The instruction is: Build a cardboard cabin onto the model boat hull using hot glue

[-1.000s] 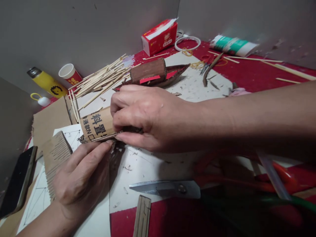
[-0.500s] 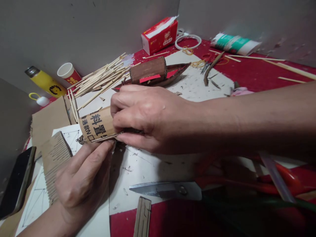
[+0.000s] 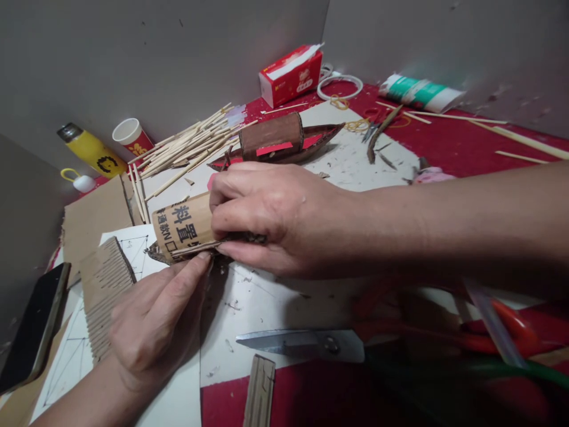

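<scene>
My right hand (image 3: 275,216) wraps over a curved piece of brown cardboard printed with black characters (image 3: 184,225), pressing it onto a small boat-shaped base that is mostly hidden under the palm. The fingertips of my left hand (image 3: 155,320) push against the lower edge of that cardboard, where thin wooden strips run along it. A finished cardboard model boat (image 3: 278,141) with red patches and a curved roof lies just behind my right hand.
A pile of wooden sticks (image 3: 186,148), a yellow bottle (image 3: 91,151) and a paper cup (image 3: 131,135) are at the back left. Scissors (image 3: 306,344) lie in front. A tissue box (image 3: 291,74), a glue tube (image 3: 420,93), corrugated cardboard (image 3: 104,290) and a phone (image 3: 31,329) surround the work.
Both hands keep their hold on the printed cardboard. Only the view has shifted slightly, so everything sits a little further right and lower.
</scene>
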Available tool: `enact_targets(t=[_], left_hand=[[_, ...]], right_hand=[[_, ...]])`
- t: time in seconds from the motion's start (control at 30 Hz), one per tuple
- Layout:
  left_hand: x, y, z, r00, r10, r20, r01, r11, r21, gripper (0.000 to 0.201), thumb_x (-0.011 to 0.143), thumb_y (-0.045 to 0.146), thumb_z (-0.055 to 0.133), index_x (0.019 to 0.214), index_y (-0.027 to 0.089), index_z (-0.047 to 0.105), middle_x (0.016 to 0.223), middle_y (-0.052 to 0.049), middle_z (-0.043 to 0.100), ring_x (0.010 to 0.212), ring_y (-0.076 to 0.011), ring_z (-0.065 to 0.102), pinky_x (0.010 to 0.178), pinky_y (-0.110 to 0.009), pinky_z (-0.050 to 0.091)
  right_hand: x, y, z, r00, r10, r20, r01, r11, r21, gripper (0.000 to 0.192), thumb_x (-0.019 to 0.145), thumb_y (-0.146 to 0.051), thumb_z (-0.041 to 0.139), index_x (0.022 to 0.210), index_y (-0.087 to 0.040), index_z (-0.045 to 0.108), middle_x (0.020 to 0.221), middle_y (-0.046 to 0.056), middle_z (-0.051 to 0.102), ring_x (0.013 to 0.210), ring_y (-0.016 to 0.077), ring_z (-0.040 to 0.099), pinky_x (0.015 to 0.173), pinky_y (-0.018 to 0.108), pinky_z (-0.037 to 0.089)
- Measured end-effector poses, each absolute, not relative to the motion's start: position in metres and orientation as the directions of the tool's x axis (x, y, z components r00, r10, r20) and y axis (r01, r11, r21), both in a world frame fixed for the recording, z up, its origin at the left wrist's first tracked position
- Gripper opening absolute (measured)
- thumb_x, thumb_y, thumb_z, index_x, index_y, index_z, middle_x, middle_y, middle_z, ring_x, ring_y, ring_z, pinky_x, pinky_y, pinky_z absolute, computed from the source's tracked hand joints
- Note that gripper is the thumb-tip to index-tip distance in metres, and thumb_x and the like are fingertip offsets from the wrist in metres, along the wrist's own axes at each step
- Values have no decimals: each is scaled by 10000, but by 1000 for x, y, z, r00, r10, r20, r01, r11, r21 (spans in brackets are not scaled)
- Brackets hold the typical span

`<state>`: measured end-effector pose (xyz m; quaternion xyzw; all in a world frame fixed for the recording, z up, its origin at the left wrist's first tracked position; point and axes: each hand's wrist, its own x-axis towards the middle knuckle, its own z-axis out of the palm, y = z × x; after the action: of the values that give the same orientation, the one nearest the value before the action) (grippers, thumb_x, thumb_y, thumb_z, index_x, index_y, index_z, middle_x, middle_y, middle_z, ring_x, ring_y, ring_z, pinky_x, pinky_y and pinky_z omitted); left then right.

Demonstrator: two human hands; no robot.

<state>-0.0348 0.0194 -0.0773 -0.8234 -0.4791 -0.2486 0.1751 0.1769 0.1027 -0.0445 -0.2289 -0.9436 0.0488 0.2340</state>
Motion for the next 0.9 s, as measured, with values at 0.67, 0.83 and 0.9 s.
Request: enact_targets(t=[0.67, 0.83, 0.9], left_hand=[[-21, 11, -73, -190, 914, 357, 513, -217, 830, 948, 660, 166, 813, 1403, 437, 291, 1283, -21, 504, 553, -53, 545, 489, -232, 506], [-25, 19, -70, -213, 943, 257, 451, -138, 882, 1036, 669, 225, 816, 1467, 430, 187, 1308, -55, 524, 498, -42, 562, 502, -233, 544], [-24, 21, -69, -221, 957, 190, 388, -92, 917, 1020, 681, 251, 811, 1471, 400, 183, 1239, -59, 563, 471, -43, 568, 466, -214, 527]], right_hand=[[178, 101, -51, -764, 389, 514, 360, 919, -159, 94, 896, -225, 549, 898, -178, 631, 883, 32, 601, 803, 147, 527, 671, 265, 405], [179, 102, -53, -767, 346, 540, 313, 937, -155, 126, 915, -215, 513, 913, -164, 628, 906, 45, 630, 828, 157, 547, 681, 270, 417], [178, 102, -52, -774, 334, 538, 308, 941, -141, 140, 922, -206, 497, 920, -154, 627, 892, 48, 630, 816, 158, 545, 682, 277, 418]])
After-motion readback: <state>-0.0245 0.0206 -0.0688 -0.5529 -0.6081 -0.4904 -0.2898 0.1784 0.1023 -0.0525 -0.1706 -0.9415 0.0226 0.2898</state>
